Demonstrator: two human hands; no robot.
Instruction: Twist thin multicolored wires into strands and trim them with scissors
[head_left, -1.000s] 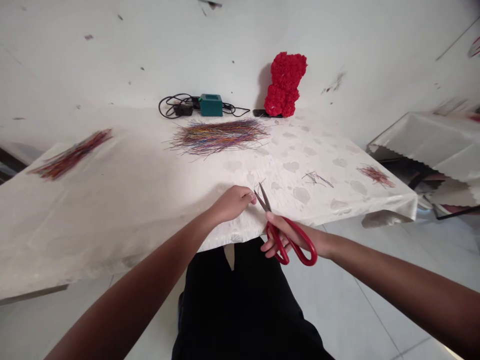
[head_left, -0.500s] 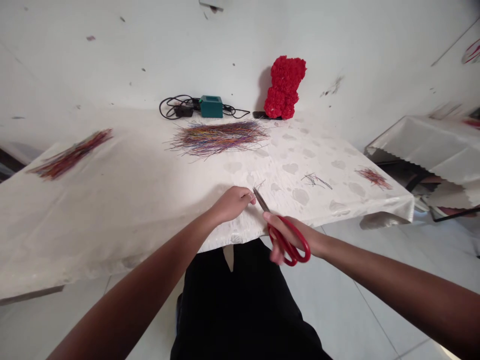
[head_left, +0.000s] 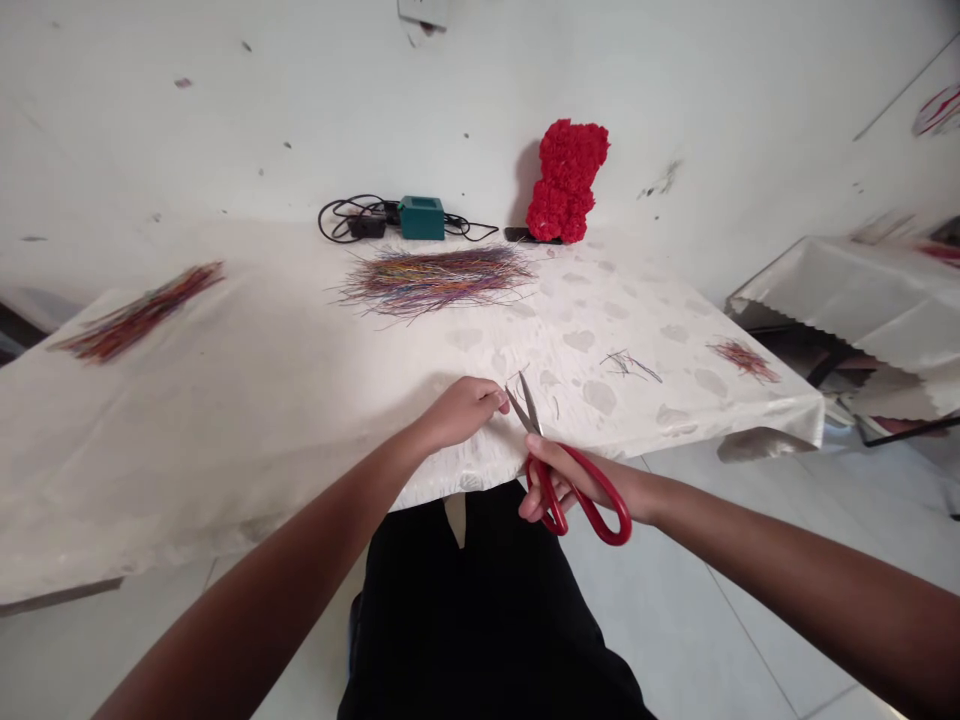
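My left hand [head_left: 471, 408] is closed in a pinch over the front of the table, with a thin wire [head_left: 513, 382] just showing at its fingertips. To its right, my right hand [head_left: 559, 475] grips a pair of red-handled scissors [head_left: 592, 510]. The blades are spread apart, their tips close by the left fingertips. A small cut piece of wire [head_left: 556, 406] lies on the cloth beside the blades. Beyond the hands lies a large bundle of thin coloured wires [head_left: 439, 280].
Another wire bundle [head_left: 142, 315] lies at the left. Short wire pieces [head_left: 631, 366] and a small reddish pile [head_left: 745, 360] lie at the right. By the wall are a teal box [head_left: 422, 218], black cables [head_left: 349, 215] and a red flowery figure [head_left: 568, 180]. The white tablecloth [head_left: 262, 400] drapes over the front edge.
The scissors' blades have opened and the handles have spread apart. A small wire piece now shows beside the blades. My left hand has stayed nearly in place.
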